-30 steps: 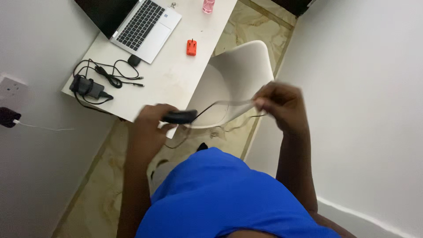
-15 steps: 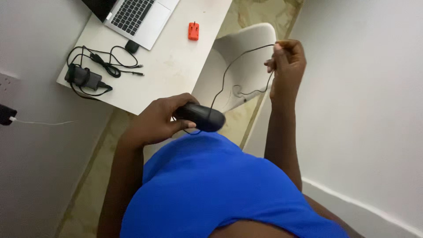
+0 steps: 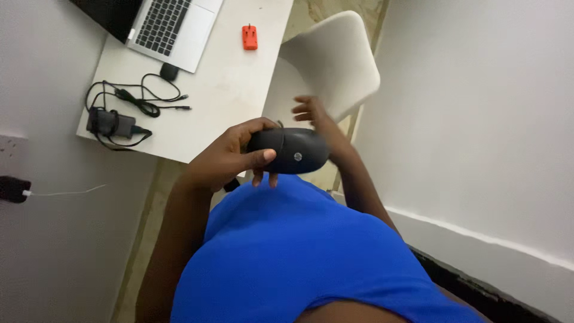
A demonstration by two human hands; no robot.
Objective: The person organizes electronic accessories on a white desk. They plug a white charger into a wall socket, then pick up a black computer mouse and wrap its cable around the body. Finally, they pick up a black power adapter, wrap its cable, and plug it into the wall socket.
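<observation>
A black computer mouse (image 3: 290, 151) is gripped in the left hand (image 3: 230, 157) above the blue shirt (image 3: 299, 251), while the right hand (image 3: 315, 115) – blurred, fingers spread open – is held just behind it; a firm, level grip is best kept.

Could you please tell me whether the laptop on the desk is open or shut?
Open: the laptop's keyboard shows, with its dark screen raised.

White desk (image 3: 227, 113) against a pale wall (image 3: 36, 72), carrying an open silver laptop (image 3: 170, 27), a tangle of black cables with a power brick (image 3: 110, 122) and a small orange adapter (image 3: 249, 37). White moulded chair (image 3: 341, 57) just beside the desk; floor of beige marbled tile (image 3: 146, 221). Plain white wall (image 3: 478, 107) with white skirting opposite; light soft and even.
</observation>
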